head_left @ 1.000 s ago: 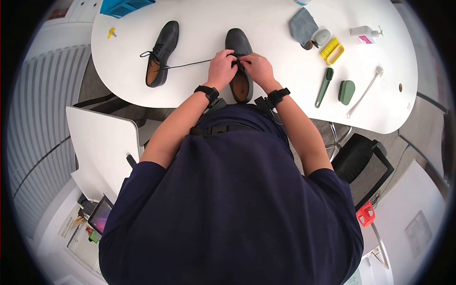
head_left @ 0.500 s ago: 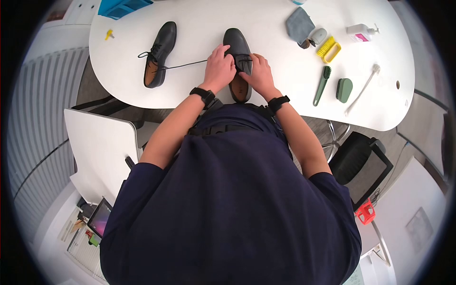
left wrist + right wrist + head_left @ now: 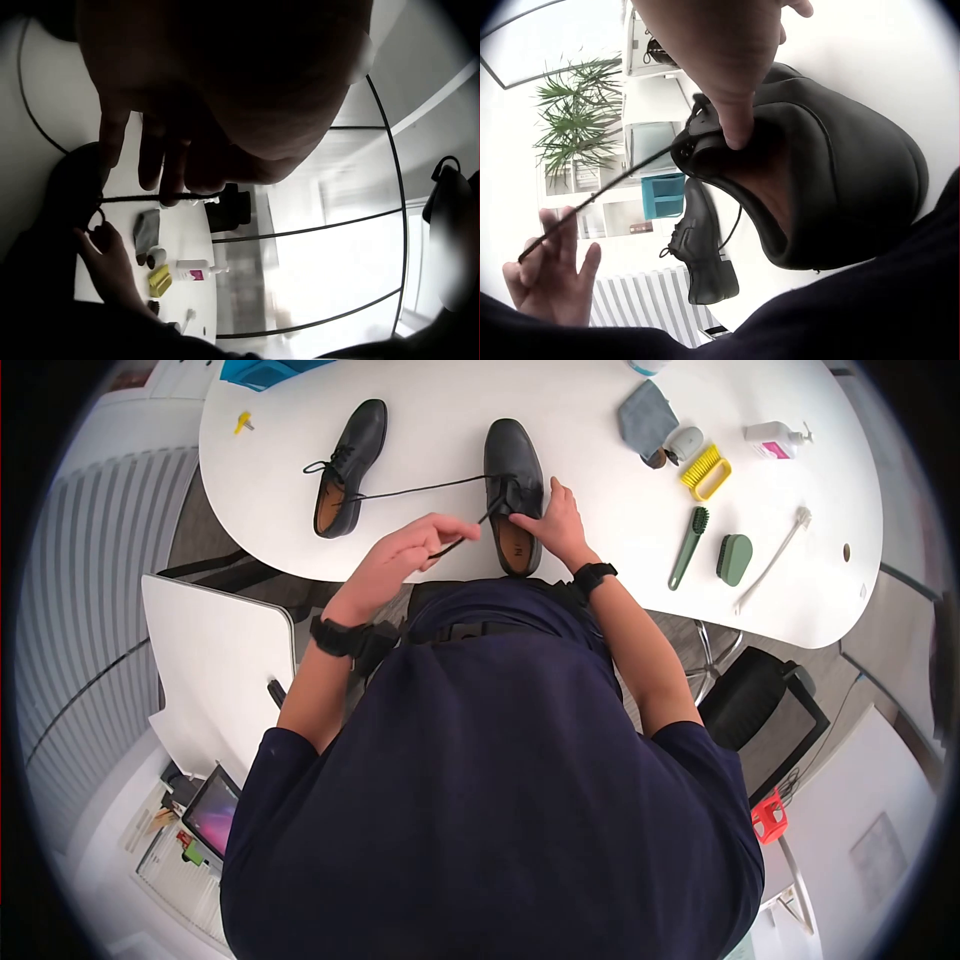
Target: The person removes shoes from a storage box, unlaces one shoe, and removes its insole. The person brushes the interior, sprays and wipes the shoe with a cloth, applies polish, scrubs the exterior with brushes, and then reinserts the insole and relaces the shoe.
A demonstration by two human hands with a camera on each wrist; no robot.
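Observation:
A black leather lace-up shoe (image 3: 513,445) stands on the white table, its toe pointing away from me and its brown insole (image 3: 514,550) showing. My right hand (image 3: 562,528) holds it at the right side of the opening. The thumb (image 3: 737,124) reaches inside the collar, while the other fingers lie along the outside. Left of the shoe, my left hand (image 3: 400,555) grips a black shoelace (image 3: 619,178) between its fingers. This lace runs taut from the eyelets to the hand. Another long lace (image 3: 425,488) stretches left to a second black shoe (image 3: 360,445), which has a bow tied on it.
To the right lie a grey cloth (image 3: 647,418), a yellow brush (image 3: 708,472), a green-handled brush (image 3: 688,550), a green oval brush (image 3: 735,559) and a long white brush (image 3: 775,560). A pump bottle (image 3: 773,438) stands behind them. A yellow item (image 3: 243,422) lies far left.
My left hand has moved from the shoe's laces down and left, drawing a lace out taut. My right hand stays at the shoe's right side, its thumb still at the opening.

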